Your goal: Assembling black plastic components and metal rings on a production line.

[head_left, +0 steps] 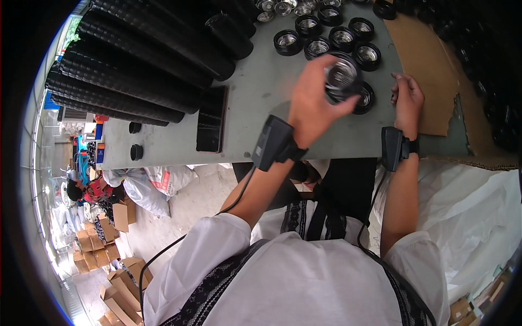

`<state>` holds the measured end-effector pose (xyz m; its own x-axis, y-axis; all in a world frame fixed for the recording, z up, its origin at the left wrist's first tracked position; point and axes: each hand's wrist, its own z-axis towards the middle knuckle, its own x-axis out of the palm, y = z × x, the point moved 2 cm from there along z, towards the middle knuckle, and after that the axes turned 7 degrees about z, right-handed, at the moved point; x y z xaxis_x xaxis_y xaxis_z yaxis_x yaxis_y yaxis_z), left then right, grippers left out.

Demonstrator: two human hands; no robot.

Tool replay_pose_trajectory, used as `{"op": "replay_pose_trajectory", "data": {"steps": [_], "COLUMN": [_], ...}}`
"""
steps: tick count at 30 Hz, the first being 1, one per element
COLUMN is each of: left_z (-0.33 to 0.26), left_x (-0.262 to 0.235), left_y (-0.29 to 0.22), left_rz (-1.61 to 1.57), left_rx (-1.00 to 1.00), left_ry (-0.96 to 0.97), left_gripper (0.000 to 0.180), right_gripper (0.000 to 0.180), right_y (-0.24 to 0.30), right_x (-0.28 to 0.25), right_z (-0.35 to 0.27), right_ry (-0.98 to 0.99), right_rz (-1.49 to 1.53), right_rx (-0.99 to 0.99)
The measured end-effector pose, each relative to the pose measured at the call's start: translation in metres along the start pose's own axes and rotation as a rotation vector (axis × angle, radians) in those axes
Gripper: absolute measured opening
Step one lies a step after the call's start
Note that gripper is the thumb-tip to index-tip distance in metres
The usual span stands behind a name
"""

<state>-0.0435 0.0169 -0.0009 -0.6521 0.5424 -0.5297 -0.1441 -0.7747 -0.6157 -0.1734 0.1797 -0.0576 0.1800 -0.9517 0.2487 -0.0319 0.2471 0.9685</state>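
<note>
My left hand (316, 98) is closed around the rim of a black round lid (343, 75) with a silvery inside, raised over the table. The hand is slightly blurred. Just beneath it, another black lid (365, 98) lies partly hidden. More lids of this kind, such as one (367, 55) with its shiny inside facing up, lie grouped beyond the hand. To the right, my right hand (408, 98) rests by the edge of a cardboard sheet (435, 70), its fingers curled in; whether anything is between them is hidden.
Long black textured tubes (136, 70) are piled at the left. A dark phone-like slab (212, 119) lies beside them, with two small black caps (136, 152) near the table's left end. Silvery discs (283, 7) sit at the back. Cardboard boxes (122, 293) stand on the floor.
</note>
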Motion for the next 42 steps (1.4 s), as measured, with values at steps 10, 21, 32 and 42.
{"op": "replay_pose_trajectory", "data": {"steps": [10, 21, 32, 42], "left_z": [-0.016, -0.002, 0.052, 0.106], "left_x": [0.053, 0.032, 0.031, 0.058], "left_y": [-0.001, 0.030, 0.079, 0.076], "left_rz": [0.089, 0.144, 0.728, 0.671], "left_rx": [0.069, -0.023, 0.004, 0.256], "left_ry": [0.100, -0.078, 0.394, 0.525], "left_gripper": [0.082, 0.046, 0.026, 0.024], "right_gripper": [0.021, 0.018, 0.017, 0.017], "right_y": [-0.001, 0.000, 0.001, 0.000], "right_x": [-0.001, -0.001, 0.003, 0.003], "right_z": [0.001, 0.001, -0.002, -0.003], "right_ry": [0.002, -0.029, -0.029, -0.037], "right_rz": [0.004, -0.001, -0.011, -0.017], "right_rx": [-0.028, -0.019, -0.025, 0.012]}}
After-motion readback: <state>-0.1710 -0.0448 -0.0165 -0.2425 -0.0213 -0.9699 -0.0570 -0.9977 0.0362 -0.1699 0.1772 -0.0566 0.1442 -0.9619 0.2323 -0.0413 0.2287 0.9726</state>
